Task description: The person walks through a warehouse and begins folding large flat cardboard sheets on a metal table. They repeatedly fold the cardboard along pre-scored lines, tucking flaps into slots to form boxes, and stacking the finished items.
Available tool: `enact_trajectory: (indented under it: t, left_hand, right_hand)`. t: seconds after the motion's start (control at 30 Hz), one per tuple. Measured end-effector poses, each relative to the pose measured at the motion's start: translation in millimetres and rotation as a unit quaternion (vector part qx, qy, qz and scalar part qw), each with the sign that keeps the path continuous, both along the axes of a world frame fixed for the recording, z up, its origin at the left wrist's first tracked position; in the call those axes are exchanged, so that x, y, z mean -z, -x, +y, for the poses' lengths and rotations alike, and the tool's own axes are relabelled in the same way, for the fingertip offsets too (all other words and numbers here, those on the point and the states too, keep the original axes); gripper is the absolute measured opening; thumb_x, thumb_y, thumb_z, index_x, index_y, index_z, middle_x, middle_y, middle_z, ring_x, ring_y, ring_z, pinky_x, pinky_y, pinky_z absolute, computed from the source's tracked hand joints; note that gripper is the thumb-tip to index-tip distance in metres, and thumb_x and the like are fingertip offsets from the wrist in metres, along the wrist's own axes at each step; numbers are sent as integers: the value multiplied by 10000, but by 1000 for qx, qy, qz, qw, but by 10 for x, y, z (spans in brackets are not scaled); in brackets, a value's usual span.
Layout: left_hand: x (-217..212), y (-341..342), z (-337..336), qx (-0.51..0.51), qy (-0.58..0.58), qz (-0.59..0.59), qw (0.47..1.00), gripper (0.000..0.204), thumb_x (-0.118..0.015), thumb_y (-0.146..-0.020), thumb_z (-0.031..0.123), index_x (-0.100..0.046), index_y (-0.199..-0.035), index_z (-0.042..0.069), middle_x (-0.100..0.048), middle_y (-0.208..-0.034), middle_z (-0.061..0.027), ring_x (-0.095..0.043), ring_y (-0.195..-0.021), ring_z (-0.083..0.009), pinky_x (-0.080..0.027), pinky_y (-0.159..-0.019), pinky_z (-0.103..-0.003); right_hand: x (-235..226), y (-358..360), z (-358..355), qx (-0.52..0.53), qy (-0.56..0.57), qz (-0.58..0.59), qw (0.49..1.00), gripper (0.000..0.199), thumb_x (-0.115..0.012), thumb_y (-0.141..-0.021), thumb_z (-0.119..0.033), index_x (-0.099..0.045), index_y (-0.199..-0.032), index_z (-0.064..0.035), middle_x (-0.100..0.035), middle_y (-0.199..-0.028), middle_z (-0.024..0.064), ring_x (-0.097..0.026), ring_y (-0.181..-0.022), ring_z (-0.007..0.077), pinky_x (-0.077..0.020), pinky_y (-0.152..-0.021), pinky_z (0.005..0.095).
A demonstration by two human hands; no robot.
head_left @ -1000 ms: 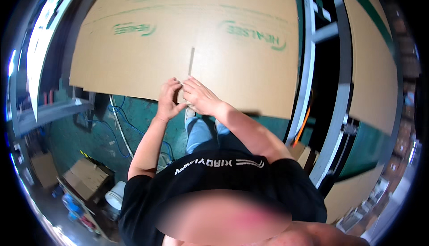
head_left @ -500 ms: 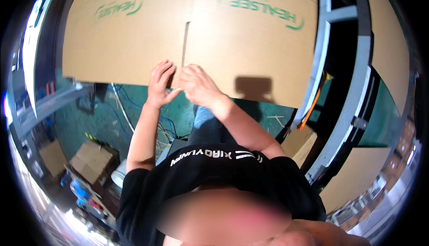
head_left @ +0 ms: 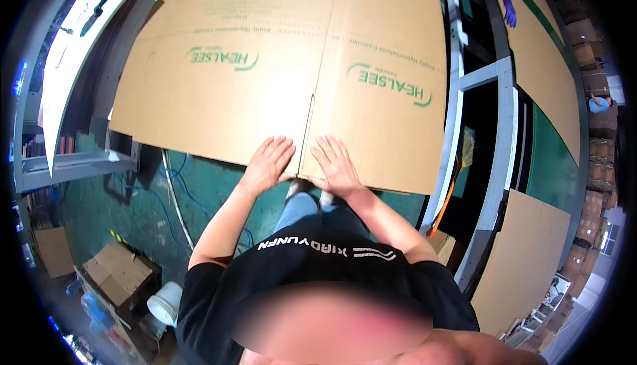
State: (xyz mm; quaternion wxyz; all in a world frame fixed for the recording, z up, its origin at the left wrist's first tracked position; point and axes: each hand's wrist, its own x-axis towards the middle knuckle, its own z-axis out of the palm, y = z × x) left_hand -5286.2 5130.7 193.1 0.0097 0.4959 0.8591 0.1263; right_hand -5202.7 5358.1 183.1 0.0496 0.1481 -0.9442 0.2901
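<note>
A large flat cardboard sheet (head_left: 219, 103) with green print spreads out in front of me. A narrow slot (head_left: 307, 129) runs into it from its near edge, in line with a long crease. My left hand (head_left: 271, 164) lies on the board just left of this slot, fingers stretched out. To the right of the slot, my right hand (head_left: 336, 167) rests with its fingers spread. Both thumbs point toward each other along the near edge. Whether the thumb tips reach under the board, I cannot tell.
A grey metal frame (head_left: 481, 76) runs along the right. Beyond it, another person's purple-gloved hand (head_left: 509, 12) is at another cardboard sheet (head_left: 554, 66). At lower left are an opened carton (head_left: 118, 272) and a white bucket (head_left: 164, 302). Hoses (head_left: 178, 202) trail across the green floor.
My hands have parted from close together at the slot and now lie flat on either side. The cardboard appears lower and shifted in view, and the other person's gloved hand has come into sight.
</note>
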Motion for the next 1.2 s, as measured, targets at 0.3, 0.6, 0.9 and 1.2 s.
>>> enact_trajectory:
  t: [0.3, 0.6, 0.9, 1.2]
  left_hand:
    - [415, 64, 60, 113, -28, 98, 988, 654, -593, -791, 462, -494, -1279, 38, -478, -1349, -122, -430, -1251, -319, -265, -1098, -535]
    - [107, -14, 57, 59, -11, 19, 998, 675, -688, -686, 360, -523, -1260, 44, -469, -1362, -108, -426, -1243, -281, -259, -1086, -493]
    - [134, -67, 81, 8, -122, -77, 990, 610, -766, -646, 293, -562, -1183, 85, -521, -1279, -61, -416, -1251, -251, -232, -1097, -494]
    - [271, -136, 119, -30, -186, -103, 977, 507, -777, -602, 234, -619, -1061, 89, -609, -1100, -63, -502, -1126, -284, -324, -1045, -498]
  right_hand:
    - [262, -21, -135, 7, -22, -6, 1000, 715, -739, -680, -317, -489, -1282, -22, -373, -1430, 179, -254, -1374, 374, -118, -1142, 544]
    - [14, -25, -162, 0, -27, 25, 999, 696, -749, -657, -320, -517, -1258, -56, -457, -1363, 167, -346, -1324, 366, -188, -1125, 533]
    - [-88, 321, -243, -26, 89, 102, 991, 257, -605, -785, -79, -606, -1040, -49, -595, -1102, 154, -483, -1185, 355, -309, -1072, 473]
    - [274, 350, -399, 33, 89, 100, 990, 103, -519, -783, -71, -577, -868, -64, -577, -863, 112, -553, -972, 308, -387, -944, 421]
